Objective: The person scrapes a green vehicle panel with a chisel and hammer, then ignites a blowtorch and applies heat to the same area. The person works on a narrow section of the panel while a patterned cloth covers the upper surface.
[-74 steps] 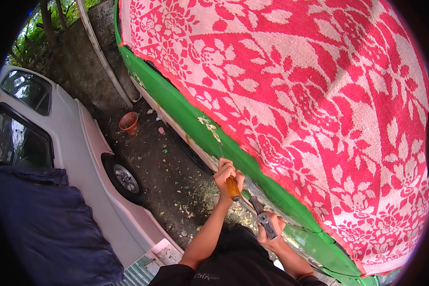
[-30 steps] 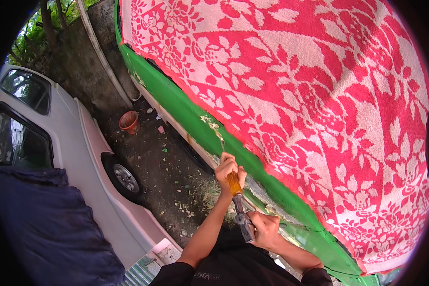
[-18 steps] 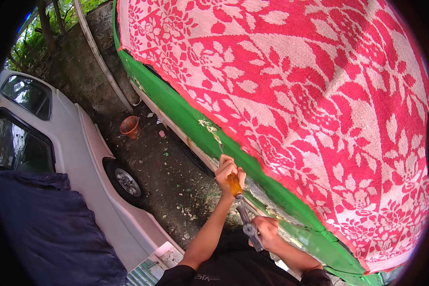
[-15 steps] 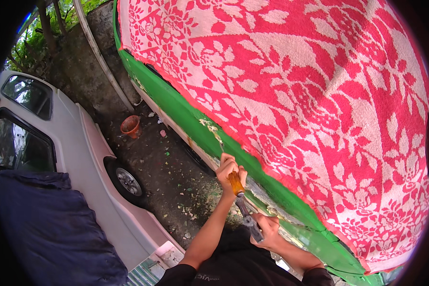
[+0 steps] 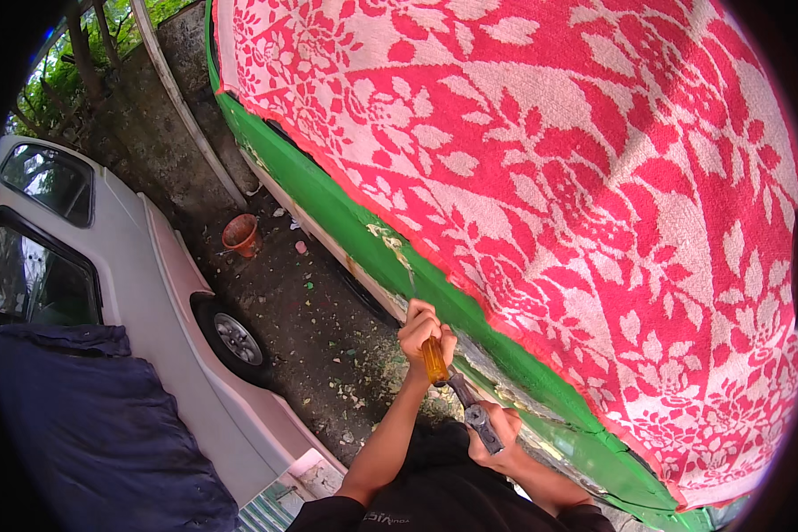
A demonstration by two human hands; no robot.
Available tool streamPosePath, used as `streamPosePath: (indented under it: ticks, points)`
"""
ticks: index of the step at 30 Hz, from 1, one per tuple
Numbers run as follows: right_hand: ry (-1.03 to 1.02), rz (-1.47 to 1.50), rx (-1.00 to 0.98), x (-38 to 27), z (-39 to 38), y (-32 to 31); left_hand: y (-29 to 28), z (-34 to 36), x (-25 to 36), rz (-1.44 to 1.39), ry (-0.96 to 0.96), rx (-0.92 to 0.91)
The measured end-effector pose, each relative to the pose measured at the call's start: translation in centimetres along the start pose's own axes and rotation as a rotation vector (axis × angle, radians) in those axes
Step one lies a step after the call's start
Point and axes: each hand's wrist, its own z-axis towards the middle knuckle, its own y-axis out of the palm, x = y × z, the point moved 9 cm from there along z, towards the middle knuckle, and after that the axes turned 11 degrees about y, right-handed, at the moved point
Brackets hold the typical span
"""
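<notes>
My left hand (image 5: 419, 335) is closed around the amber handle of a screwdriver (image 5: 434, 363). Its thin shaft points away from me toward a chipped, filler-streaked patch (image 5: 388, 244) on the green vehicle body (image 5: 324, 191); whether the tip touches is too small to tell. In my right hand (image 5: 504, 433) is a dark grey metal tool (image 5: 481, 424) that looks like pliers. Its far end lies at or close to the butt of the screwdriver handle. A red and pale pink leaf-patterned cloth (image 5: 541, 177) covers the top of the green body, beside both hands.
To the left stands a pale car (image 5: 160, 293) with a dark blue cloth (image 5: 89, 417) over it. Between the vehicles, flakes and crumbs litter the dark ground (image 5: 319, 328). An orange bucket (image 5: 241, 235) sits near a wall (image 5: 164, 115) and a long pole (image 5: 186, 102).
My left hand and the screwdriver have shifted slightly nearer to me. The grey tool has turned in my right hand, and its far end still lies by the handle's butt.
</notes>
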Motion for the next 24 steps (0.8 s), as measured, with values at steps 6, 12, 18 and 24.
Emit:
streamPosePath:
  ticks: [6, 12, 18, 24]
  points:
    - [0.008, 0.001, -0.016, -0.6, 0.1, -0.5, -0.4, 0.6, -0.1, -0.014, -0.013, 0.042]
    - [-0.040, 0.028, -0.156, -3.0, 1.8, 0.1, -0.9, 0.2, -1.0, -0.010, -0.069, 0.109]
    - [-0.291, -0.077, -0.124, -5.2, 1.9, -0.3, -0.6, 0.9, -0.9, -0.001, -0.102, 0.186]
    - [-0.199, -0.145, -0.185, -4.7, 1.9, -0.4, -1.0, 0.3, -1.8, -0.021, -0.109, 0.235]
